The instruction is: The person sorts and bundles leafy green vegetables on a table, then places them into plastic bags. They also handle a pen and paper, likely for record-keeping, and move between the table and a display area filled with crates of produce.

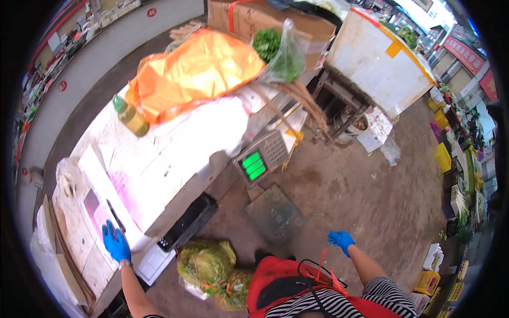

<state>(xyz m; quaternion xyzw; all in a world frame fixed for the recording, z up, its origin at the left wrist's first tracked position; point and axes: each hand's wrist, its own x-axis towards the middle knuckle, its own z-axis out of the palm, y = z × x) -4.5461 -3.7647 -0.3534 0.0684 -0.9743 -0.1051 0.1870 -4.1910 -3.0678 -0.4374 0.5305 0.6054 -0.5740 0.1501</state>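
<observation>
My left hand (116, 243), in a blue glove, lies with fingers spread over a pinkish sheet or tray (94, 210) on the white tiled counter (85, 258). A slim black tool (115, 215), perhaps a pen or knife, rests just beyond its fingertips on a white box-like piece (107, 190). Gloved in blue too, my right hand (341, 239) hangs over the floor to the right of my body. Its fingers look loosely bent, and no object shows in it. Ahead of me stands a platform scale with a lit green display (253, 166) and a dark weighing plate (276, 214).
An orange plastic sheet (195, 71), a green-capped bottle (131, 116) and bagged leafy greens (284, 59) occupy the counter. Filled plastic bags (206, 262) sit on the floor by my feet. Farther off are a white foam box (377, 55) and a cardboard box (262, 20).
</observation>
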